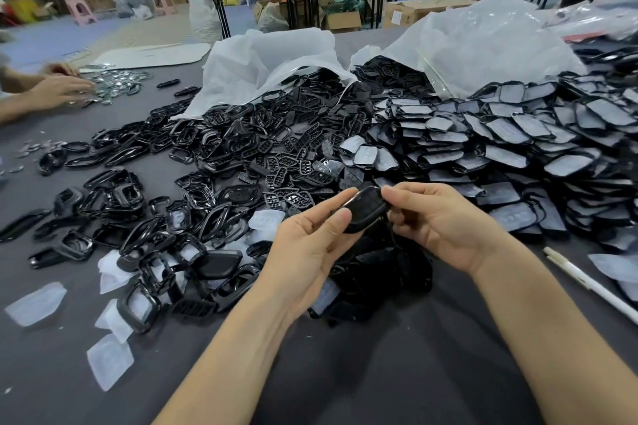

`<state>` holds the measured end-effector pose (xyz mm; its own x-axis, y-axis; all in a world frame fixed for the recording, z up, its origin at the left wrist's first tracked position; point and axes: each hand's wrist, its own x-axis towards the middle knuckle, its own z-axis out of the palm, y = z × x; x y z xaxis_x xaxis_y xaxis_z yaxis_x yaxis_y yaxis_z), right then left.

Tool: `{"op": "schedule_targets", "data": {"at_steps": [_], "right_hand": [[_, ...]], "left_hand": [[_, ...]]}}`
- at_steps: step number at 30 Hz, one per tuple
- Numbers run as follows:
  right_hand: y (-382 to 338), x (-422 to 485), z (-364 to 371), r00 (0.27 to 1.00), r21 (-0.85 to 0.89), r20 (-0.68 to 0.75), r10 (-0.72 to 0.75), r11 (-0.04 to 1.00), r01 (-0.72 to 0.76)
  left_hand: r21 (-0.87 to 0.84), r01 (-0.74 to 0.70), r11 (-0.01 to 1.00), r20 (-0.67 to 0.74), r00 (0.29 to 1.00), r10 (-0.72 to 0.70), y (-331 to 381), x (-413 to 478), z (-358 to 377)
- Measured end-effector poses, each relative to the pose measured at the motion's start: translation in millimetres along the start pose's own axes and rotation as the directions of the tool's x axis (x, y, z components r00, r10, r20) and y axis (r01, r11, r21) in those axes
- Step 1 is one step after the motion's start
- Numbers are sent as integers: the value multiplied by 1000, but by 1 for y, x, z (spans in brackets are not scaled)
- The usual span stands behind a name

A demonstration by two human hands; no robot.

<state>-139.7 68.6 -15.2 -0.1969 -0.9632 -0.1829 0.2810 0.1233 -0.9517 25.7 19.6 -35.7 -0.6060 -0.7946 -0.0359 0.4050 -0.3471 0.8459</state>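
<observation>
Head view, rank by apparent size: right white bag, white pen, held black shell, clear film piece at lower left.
1. right white bag, by far the largest.
2. white pen, long but thin.
3. black shell and clear film piece: these look alike, and the shell is held nearer the camera, so they are left unranked.

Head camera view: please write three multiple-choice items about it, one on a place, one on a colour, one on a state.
1. Where does the white pen lie?
A. In a cup.
B. On the table, at the right side.
C. On the floor.

2. What colour is the shell being held?
A. Red.
B. Black.
C. Yellow.

3. How is the shell held?
A. It lies free on the table.
B. One hand alone holds it.
C. The left hand and the right hand both pinch it.

Answers:
1 B: the pen rests on the dark tabletop at the right.
2 B: its casing is glossy black.
3 C: fingers of both hands pinch its ends.
</observation>
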Motion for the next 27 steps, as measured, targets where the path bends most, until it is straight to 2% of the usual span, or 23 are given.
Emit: {"op": "schedule_targets", "data": {"at_steps": [9,14,17,21,25,27], "right_hand": [[0,4,1,986,332,1,166,930,-157],[6,7,8,956,614,208,206,734,-291],[7,7,9,952,643,251,177,705,-300],[9,10,9,965,614,151,216,745,-263],[8,10,10,962,635,139,235,725,-269],[7,9,10,955,646,158,251,705,-292]], "left_hand": [[-89,34,995,41,999,-30,1,-1,1],[-128,17,992,55,998,-10,0,0,0],[-130,10,992,80,997,0,0,0,-1],[-121,-2,993,108,994,16,-1,0,-1],[-34,-38,999,111,993,41,-2,-1,-1],[224,-135,965,110,988,112,0,-3,-2]]}}
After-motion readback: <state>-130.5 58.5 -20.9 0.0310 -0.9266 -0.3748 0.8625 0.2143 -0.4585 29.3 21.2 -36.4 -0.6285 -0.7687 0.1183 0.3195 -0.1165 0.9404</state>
